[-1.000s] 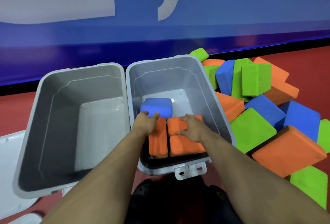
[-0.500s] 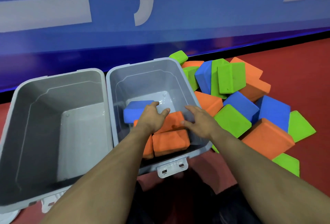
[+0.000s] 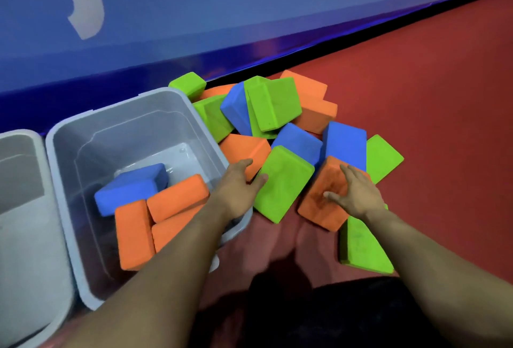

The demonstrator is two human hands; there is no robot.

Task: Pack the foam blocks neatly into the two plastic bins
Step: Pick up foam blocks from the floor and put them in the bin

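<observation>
The right grey bin (image 3: 133, 114) holds a blue block (image 3: 130, 186) and three orange blocks (image 3: 133, 231) on its floor. The left grey bin (image 3: 19, 208) shows only partly at the left edge. A heap of green, blue and orange foam blocks lies on the floor to the right of the bins. My left hand (image 3: 238, 189) has its fingers spread at the near left edge of a green block (image 3: 283, 183). Flat on top of an orange block (image 3: 322, 197) rests my right hand (image 3: 352, 195), fingers straight.
A blue wall (image 3: 249, 14) runs behind the bins and the heap. Red floor (image 3: 430, 97) stretches to the right. Another green block (image 3: 361, 245) lies under my right forearm. My dark-clothed legs show at the bottom.
Both hands left the right bin and moved right to the heap. The view swung right, so the left bin is mostly out of frame.
</observation>
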